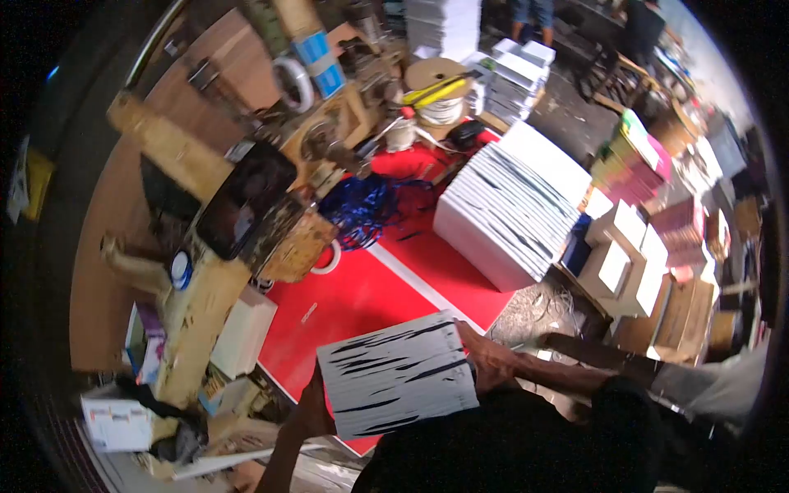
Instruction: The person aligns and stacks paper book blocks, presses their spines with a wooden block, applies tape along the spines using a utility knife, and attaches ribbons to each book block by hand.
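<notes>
A stack of white book blocks (399,374), with dark uneven gaps between its layers, is held close to my body over the red tabletop (320,316). My left hand (314,407) presses on the stack's left end, its fingers partly hidden behind it. At the opposite end my right hand (489,361) grips the stack, thumb side toward the top. Farther off on the red surface stands a larger stack of similar book blocks (509,214), its layered edges facing up and toward me. Blue ribbon (357,209) lies in a tangle left of that larger stack.
A wooden press-like frame (197,329) with a phone-like dark screen (246,197) borders the table's left. A cord spool (440,90) and a yellow cutter (436,92) sit at the back. White boxes (620,263) and pink stacks (678,230) stand right. Two people are in the background.
</notes>
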Available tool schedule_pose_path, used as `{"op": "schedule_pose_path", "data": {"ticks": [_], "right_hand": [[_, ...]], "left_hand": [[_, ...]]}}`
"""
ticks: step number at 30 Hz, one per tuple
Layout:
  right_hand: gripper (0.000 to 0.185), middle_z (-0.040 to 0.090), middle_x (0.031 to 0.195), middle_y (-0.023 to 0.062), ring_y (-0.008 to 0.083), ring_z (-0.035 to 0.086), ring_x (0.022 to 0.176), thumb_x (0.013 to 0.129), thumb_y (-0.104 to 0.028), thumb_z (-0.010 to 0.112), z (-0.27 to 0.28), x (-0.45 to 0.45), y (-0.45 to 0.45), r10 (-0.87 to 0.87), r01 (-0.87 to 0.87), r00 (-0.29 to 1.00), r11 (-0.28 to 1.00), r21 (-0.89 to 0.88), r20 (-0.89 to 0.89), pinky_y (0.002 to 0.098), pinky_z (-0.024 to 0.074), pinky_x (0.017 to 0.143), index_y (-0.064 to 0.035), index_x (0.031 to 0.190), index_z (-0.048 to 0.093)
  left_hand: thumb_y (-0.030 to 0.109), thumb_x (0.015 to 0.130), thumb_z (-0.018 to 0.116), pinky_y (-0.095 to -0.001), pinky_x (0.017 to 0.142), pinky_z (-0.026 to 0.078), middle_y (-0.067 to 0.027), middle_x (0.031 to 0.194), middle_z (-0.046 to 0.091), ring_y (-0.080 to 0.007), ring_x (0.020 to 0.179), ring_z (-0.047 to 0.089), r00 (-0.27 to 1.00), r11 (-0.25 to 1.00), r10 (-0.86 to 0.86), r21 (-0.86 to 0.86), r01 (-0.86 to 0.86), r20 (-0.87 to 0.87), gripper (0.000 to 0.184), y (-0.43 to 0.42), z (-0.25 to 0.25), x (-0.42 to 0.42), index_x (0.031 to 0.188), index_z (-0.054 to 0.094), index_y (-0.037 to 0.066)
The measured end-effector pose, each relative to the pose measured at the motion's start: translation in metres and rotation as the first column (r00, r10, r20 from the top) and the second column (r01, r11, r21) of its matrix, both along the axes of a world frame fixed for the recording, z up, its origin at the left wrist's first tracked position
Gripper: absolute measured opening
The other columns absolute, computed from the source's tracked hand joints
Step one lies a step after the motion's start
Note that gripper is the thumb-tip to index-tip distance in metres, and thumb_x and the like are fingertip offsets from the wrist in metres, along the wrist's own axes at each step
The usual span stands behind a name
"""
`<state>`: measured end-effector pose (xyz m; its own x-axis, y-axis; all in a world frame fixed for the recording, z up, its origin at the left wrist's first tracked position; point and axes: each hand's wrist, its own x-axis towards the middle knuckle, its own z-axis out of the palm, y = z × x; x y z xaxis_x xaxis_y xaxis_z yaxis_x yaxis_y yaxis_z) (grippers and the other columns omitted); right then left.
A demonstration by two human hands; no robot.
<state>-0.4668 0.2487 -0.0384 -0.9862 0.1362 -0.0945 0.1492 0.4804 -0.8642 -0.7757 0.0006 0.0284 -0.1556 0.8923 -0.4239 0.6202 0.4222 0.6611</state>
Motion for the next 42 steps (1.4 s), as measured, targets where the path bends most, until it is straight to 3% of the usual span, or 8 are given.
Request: {"op": "schedule_pose_path", "data": {"ticks": [8, 17, 26, 32, 36, 39, 40, 42], "right_hand": [[0.1, 0.034, 0.149, 0.0227, 0.0382, 0.04, 0.134, 0.077, -0.052, 0.074, 0.002, 0.052, -0.044, -0.764, 0.731, 0.632, 0.529, -0.432, 0.134, 0.0555, 0.0384, 0.109, -0.004, 0.151, 0.026], [0.069, 0.052, 0.137, 0.0161, 0.0338, 0.051, 0.124, 0.095, -0.061, 0.049, -0.021, 0.026, -0.009, -0.663, 0.373, 0.244, -0.61, -0.699, 0.708, 0.0565, 0.0451, 0.1, -0.0127, 0.144, 0.043], [0.116, 0.018, 0.155, 0.025, 0.041, 0.017, 0.144, 0.073, -0.042, 0.078, -0.017, 0.027, -0.009, -0.845, 0.818, 0.535, 0.513, -0.262, 0.016, 0.0544, 0.0247, 0.115, -0.0012, 0.152, 0.004], [0.117, -0.001, 0.166, 0.0201, 0.0327, -0.002, 0.153, 0.077, -0.019, 0.075, -0.033, 0.056, -0.014, -0.912, 0.855, 0.397, 0.409, -0.319, -0.106, 0.0511, 0.0127, 0.123, 0.0004, 0.157, -0.008], [0.082, 0.004, 0.168, 0.0134, 0.0265, 0.006, 0.154, 0.1, -0.048, 0.044, -0.05, 0.026, 0.016, -0.986, 0.579, -0.114, -0.165, -0.799, 0.121, 0.0402, 0.0091, 0.124, -0.0057, 0.16, 0.008], [0.073, 0.041, 0.154, 0.0136, 0.0252, 0.038, 0.139, 0.102, -0.054, 0.044, -0.044, -0.013, 0.022, -0.86, 0.501, -0.371, -0.504, -0.704, 0.351, 0.0372, 0.0242, 0.119, -0.0039, 0.154, 0.033], [0.065, 0.054, 0.139, 0.0113, 0.0241, 0.052, 0.122, 0.103, -0.052, 0.044, -0.056, 0.004, 0.018, -0.983, 0.685, -0.175, -0.166, -0.71, 0.061, 0.0391, 0.0377, 0.109, -0.0052, 0.148, 0.042], [0.058, 0.041, 0.152, 0.014, 0.0237, 0.04, 0.138, 0.107, -0.04, 0.039, -0.1, 0.042, 0.021, -0.998, 0.464, -0.028, -0.067, -0.883, 0.061, 0.0369, 0.0269, 0.117, -0.0049, 0.153, 0.032]], "left_hand": [[0.036, 0.046, 0.099, -0.0445, 0.123, 0.022, -0.0302, 0.158, 0.019, -0.0418, 0.147, 0.025, 0.768, 0.757, -0.64, 0.162, 0.633, -0.011, 0.157, 0.202, -0.003, -0.038, 0.154, -0.006, -0.006], [0.02, 0.07, 0.082, -0.0429, 0.117, 0.03, -0.0257, 0.153, 0.035, -0.0411, 0.14, 0.036, 0.606, 0.61, -0.784, 0.355, 0.709, 0.136, 0.102, 0.323, -0.007, -0.034, 0.154, 0.026, 0.001], [0.015, 0.095, 0.063, -0.0326, 0.116, 0.029, -0.0108, 0.158, 0.039, -0.0176, 0.142, 0.038, 0.884, 0.876, -0.254, 0.482, 0.038, 0.393, 0.074, 0.308, -0.079, -0.052, 0.158, 0.026, 0.005], [0.042, 0.109, 0.034, -0.0329, 0.121, 0.02, -0.0092, 0.16, 0.033, -0.0196, 0.148, 0.028, 0.723, 0.907, -0.238, 0.415, -0.073, 0.648, 0.062, 0.352, -0.098, -0.018, 0.155, 0.03, 0.001], [0.041, 0.109, 0.034, -0.0371, 0.122, 0.021, -0.009, 0.153, 0.041, -0.023, 0.143, 0.035, 0.341, 0.948, 0.269, -0.187, -0.256, 0.901, 0.059, 0.375, -0.13, -0.024, 0.151, 0.037, -0.001], [0.051, 0.107, 0.032, -0.0341, 0.122, 0.022, -0.009, 0.154, 0.041, -0.0209, 0.143, 0.036, -0.78, 0.759, 0.2, -0.597, -0.26, 0.593, 0.068, 0.367, -0.155, -0.033, 0.15, 0.039, -0.001], [0.053, 0.107, 0.031, -0.0335, 0.122, 0.022, -0.009, 0.154, 0.041, -0.0204, 0.143, 0.036, -0.913, 0.72, 0.092, -0.659, -0.215, 0.398, 0.07, 0.357, -0.156, -0.036, 0.15, 0.039, -0.001], [0.057, 0.106, 0.03, -0.0329, 0.121, 0.023, -0.0062, 0.155, 0.041, -0.0174, 0.143, 0.036, 0.118, 0.973, 0.122, -0.096, -0.212, 0.985, 0.073, 0.34, -0.124, -0.028, 0.151, 0.038, 0.001]]}}
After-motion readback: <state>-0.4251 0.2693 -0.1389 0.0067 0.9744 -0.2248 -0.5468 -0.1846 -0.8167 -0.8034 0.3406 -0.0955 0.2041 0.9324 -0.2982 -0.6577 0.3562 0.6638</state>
